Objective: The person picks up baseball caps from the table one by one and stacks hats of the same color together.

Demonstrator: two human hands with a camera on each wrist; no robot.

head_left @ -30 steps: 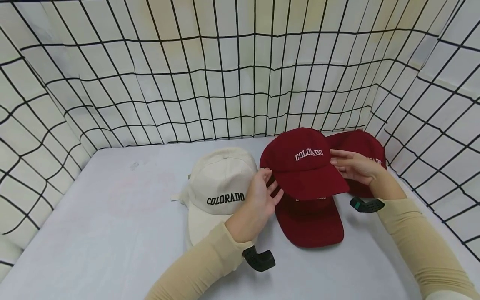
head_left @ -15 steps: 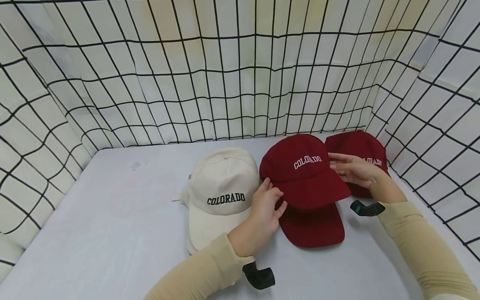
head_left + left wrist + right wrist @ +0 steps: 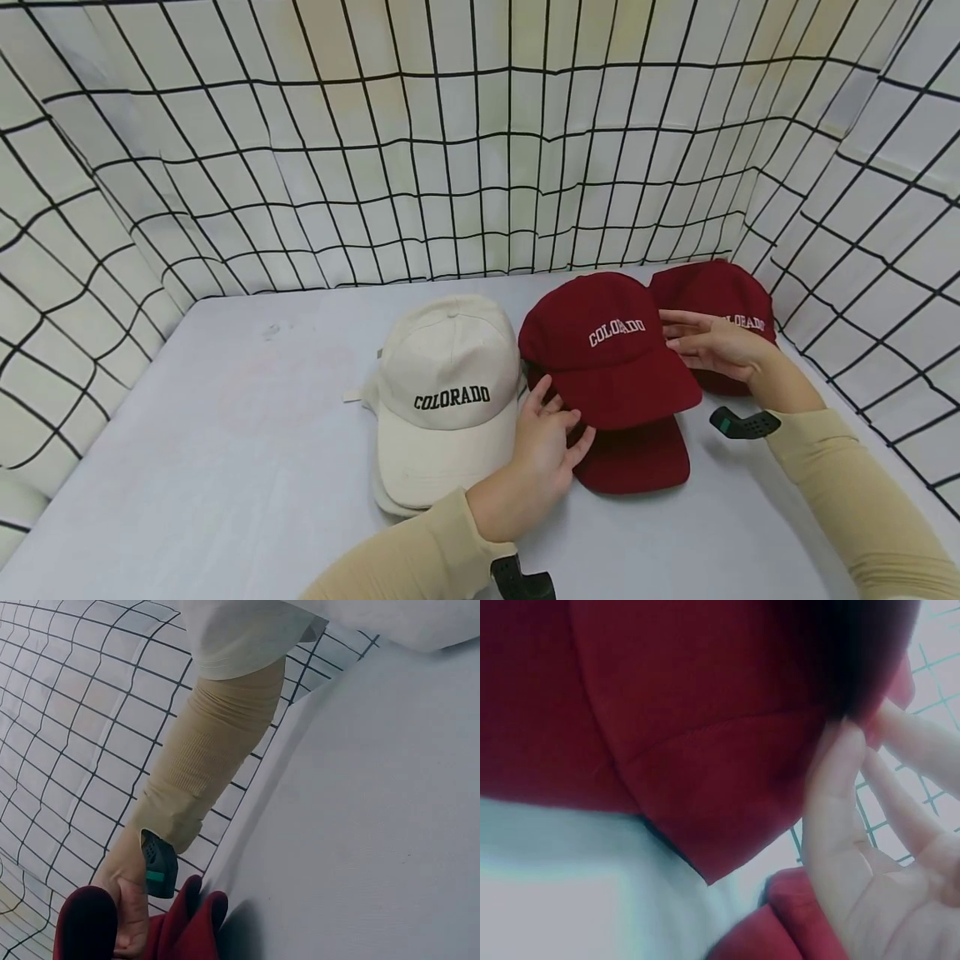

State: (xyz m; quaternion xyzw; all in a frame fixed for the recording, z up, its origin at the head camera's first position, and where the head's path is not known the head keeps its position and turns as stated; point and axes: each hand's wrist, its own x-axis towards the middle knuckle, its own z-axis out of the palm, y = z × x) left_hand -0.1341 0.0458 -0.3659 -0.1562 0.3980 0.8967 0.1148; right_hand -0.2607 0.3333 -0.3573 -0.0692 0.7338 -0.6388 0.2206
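Observation:
A maroon baseball cap (image 3: pixel 618 333) with white COLORADO lettering lies over a second maroon cap (image 3: pixel 637 467), whose brim shows below it. At its right side my right hand (image 3: pixel 712 346) pinches the cap's edge; the right wrist view shows thumb (image 3: pixel 836 780) and finger meeting there. My left hand (image 3: pixel 543 446) is by the lower left of the brim, fingers spread and loosely bent, fingertips overlapping the caps. In the left wrist view, the right hand (image 3: pixel 129 915) appears beyond maroon brims (image 3: pixel 184 930); the left hand is out of that view.
An off-white COLORADO cap (image 3: pixel 450 375) lies left of my left hand, with another pale brim edge beneath. Behind the right hand sits another maroon cap (image 3: pixel 701 287). Black grid panels (image 3: pixel 480 167) wall the white table (image 3: pixel 225 433) at back and sides.
The upper maroon cap has come down over the lower one, with my right hand lowering alongside. My left hand has slid down and toward me from the cap's left side.

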